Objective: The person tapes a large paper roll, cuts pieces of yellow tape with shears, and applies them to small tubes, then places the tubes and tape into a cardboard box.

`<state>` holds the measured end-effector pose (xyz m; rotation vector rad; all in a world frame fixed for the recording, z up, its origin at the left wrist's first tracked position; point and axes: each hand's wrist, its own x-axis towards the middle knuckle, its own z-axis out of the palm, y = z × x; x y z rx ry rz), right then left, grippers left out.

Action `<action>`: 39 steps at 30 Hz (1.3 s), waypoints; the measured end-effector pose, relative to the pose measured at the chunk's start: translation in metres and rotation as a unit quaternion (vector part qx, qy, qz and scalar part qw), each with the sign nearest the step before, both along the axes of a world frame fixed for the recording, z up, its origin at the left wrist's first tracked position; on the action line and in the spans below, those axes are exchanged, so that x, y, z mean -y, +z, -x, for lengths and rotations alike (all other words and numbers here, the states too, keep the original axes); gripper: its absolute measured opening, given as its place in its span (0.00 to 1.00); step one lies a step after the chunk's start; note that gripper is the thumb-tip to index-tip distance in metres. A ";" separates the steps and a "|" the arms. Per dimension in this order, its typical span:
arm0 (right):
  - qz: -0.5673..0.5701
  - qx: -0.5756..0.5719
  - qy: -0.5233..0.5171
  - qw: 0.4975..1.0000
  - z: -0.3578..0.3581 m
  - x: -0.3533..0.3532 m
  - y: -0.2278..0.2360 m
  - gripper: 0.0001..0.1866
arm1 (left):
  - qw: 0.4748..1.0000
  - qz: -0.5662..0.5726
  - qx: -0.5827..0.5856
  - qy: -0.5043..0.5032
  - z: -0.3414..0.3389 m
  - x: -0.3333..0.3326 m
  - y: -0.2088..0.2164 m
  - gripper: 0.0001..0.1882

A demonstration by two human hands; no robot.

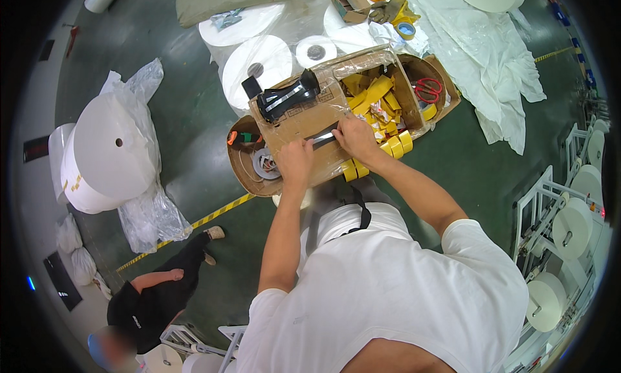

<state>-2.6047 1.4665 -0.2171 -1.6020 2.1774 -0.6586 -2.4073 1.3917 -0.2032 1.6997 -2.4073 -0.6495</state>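
A short, flat black strip [325, 137] with a pale shine is stretched over a cardboard surface [304, 126]. My left hand [295, 162] is closed on its left end, and my right hand [356, 139] grips the right end. Farther back on the same cardboard lies a bundle of glossy black strips [288, 96]. Just right of my right hand, an open cardboard compartment [402, 82] contains crumpled yellow pieces [375, 98]. Rolls of yellow tape [396, 145] hang along its near edge. What the strip is made of I cannot tell.
Red-handled scissors [427, 90] sit in the right-hand compartment. At the left, another compartment holds an orange-and-green tool [244, 138] and a small white spool [265, 164]. Large white rolls [257, 65] stand behind. A person in black [155, 295] is at the lower left.
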 end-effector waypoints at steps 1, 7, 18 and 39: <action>0.001 -0.008 0.002 1.000 -0.001 -0.001 -0.002 0.14 | 1.000 -0.006 0.005 -0.001 0.001 0.000 -0.001 0.20; 0.062 -0.045 -0.003 0.997 -0.014 0.001 -0.005 0.11 | 0.998 -0.024 0.046 0.024 -0.001 0.002 0.001 0.21; 0.069 -0.162 0.174 0.969 -0.018 -0.017 -0.029 0.05 | 0.951 -0.150 -0.254 0.097 -0.059 0.009 0.105 0.17; 0.085 -0.188 0.389 0.898 -0.014 -0.079 -0.034 0.12 | 0.872 -0.302 -0.092 -0.373 -0.022 0.044 0.080 0.21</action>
